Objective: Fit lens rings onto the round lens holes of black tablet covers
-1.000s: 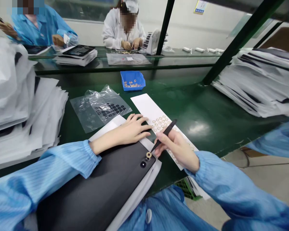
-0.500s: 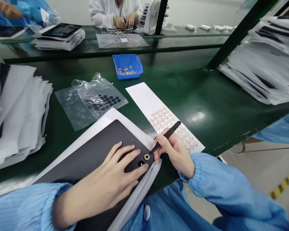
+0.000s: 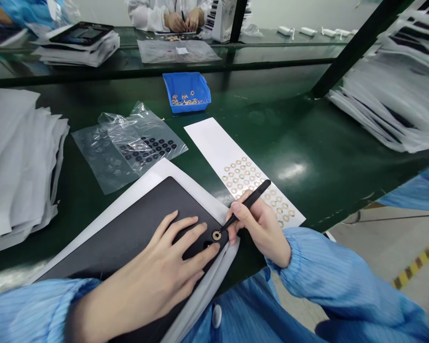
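Ring is sitting at the dark panel's near right corner. I'm pinching tweezers in my right hand, left hand lying flat, fingers released, steadying the panel. Best: lowering the tip squarely, keeping the ring centred.

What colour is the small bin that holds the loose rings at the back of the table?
Blue; the small bin shows clearly in the head view.

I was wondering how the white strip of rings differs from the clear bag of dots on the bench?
The white strip is opaque, flat, and carries tan rings; the clear bag is see-through, crinkled, and holds black dots. The strip lies beside the right hand; the bag lies further left. Both rest on the green bench.
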`<state>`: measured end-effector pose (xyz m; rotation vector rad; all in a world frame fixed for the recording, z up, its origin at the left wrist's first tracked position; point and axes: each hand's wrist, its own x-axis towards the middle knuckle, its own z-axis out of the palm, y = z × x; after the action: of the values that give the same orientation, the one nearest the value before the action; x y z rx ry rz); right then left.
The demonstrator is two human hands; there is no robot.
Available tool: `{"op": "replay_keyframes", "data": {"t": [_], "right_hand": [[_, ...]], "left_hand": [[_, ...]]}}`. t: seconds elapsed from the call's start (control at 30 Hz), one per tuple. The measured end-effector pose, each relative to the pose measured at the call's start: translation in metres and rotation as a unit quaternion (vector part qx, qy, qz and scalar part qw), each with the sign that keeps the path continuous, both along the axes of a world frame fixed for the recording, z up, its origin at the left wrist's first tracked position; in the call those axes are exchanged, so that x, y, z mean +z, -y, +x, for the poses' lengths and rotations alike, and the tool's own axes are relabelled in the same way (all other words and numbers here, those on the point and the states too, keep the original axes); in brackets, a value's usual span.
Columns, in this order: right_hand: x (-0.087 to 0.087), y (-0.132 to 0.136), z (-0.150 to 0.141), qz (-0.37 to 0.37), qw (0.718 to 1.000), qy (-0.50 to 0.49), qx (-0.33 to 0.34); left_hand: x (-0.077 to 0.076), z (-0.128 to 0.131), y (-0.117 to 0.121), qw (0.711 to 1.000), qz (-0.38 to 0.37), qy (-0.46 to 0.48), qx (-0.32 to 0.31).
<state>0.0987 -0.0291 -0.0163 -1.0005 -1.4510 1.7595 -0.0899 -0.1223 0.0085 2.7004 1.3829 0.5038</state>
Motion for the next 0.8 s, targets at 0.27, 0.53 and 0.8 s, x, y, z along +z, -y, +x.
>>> {"op": "replay_keyframes", "data": {"t": [0.27,0.53,0.8], "right_hand": [[0.0001,0.0002,-0.0002,0.017,1.000,0.020,0.003],[0.0017,0.0018,0.0005,0.044,0.998,0.042,0.002],[0.0003,0.0038,0.0020,0.119,0.991,0.053,0.004]], "left_hand": [[-0.0007,-0.0003,0.0010,1.000,-0.004,-0.007,-0.001],[0.0004,-0.0008,0.0004,1.000,-0.008,-0.012,0.001],[0.0009,0.0005,0.0010,1.000,-0.015,-0.003,0.007]]}}
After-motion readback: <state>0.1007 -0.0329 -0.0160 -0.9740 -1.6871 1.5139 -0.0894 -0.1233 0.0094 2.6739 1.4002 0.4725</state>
